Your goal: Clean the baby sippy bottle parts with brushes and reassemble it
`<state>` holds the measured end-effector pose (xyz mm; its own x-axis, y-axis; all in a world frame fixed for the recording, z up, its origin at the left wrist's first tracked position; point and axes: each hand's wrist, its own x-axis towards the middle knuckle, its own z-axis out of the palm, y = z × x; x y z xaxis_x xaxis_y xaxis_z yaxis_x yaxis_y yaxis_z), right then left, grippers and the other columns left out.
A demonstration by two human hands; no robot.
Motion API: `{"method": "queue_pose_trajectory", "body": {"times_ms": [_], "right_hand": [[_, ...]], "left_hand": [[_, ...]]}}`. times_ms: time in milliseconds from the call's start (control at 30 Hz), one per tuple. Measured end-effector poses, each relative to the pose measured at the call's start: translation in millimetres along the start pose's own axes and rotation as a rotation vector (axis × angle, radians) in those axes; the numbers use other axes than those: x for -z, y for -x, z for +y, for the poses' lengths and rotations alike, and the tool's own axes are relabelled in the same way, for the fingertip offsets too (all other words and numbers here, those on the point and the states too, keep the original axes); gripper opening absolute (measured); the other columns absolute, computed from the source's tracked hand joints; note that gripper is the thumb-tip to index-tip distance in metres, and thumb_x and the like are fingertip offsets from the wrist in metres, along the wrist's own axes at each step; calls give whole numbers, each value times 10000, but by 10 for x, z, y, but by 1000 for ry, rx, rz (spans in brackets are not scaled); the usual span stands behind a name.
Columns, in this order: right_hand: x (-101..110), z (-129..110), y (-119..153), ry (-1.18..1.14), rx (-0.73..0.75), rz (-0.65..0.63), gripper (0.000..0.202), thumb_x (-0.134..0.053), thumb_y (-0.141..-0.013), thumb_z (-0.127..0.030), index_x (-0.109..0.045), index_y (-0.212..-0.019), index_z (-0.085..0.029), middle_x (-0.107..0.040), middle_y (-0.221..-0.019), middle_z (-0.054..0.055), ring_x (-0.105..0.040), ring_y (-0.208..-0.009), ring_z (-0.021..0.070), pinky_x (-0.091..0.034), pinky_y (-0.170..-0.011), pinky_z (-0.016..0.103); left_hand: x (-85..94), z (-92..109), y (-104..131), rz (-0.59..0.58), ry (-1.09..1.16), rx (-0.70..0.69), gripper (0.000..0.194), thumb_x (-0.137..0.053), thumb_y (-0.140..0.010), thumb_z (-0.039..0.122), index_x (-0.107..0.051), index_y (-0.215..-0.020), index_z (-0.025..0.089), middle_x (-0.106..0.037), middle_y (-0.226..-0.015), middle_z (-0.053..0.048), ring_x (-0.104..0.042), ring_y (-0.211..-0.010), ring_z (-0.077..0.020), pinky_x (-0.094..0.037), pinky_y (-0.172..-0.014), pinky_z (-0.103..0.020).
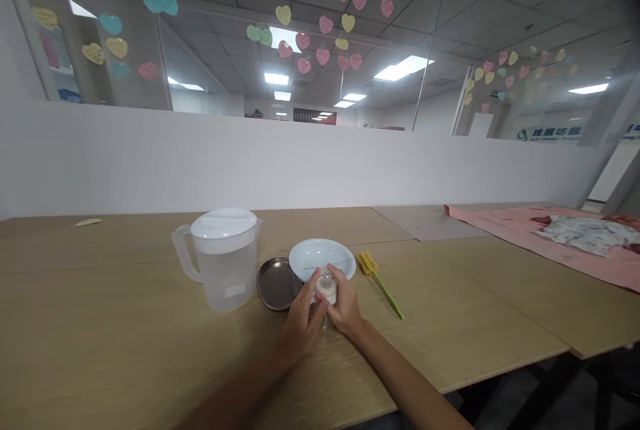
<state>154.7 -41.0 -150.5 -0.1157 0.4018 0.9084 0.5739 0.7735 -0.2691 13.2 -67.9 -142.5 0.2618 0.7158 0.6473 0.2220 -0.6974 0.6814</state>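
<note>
A clear baby bottle [327, 289] with a white collar and a see-through top stands between my two hands, just in front of the white bowl [303, 249]. My left hand [301, 315] wraps it from the left, and my right hand [346, 309] closes round it from the right, with the thumbs near each other at the front. Most of the bottle's body is hidden behind the fingers. Close to my left hand lies a round, dark metal dish [277, 287]. Right of the bowl rests a bottle brush [381, 282] with a yellow sponge head and green handle.
A lidded, translucent plastic pitcher [227, 277] stands on the wooden table [125, 337], left of the dish. Far right, a pink cloth [500, 233] bears a patterned baby garment [585, 233]. A white partition [300, 163] with glass above borders the table's back.
</note>
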Motion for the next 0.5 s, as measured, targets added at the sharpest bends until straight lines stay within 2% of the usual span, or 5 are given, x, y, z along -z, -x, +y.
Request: {"method": "queue_pose_trajectory", "body": {"times_ms": [500], "right_hand": [[63, -2, -55, 49, 54, 4, 503, -478, -852, -400, -414, -1290, -161, -600, -1154, 140, -572, -1074, 266, -497, -868, 423]], "left_hand": [[36, -67, -7, -50, -23, -16, 563, -443, -905, 330, -266, -1420, 189, -331, -1462, -109, -337, -1328, -234, -298, -1086, -401]]}}
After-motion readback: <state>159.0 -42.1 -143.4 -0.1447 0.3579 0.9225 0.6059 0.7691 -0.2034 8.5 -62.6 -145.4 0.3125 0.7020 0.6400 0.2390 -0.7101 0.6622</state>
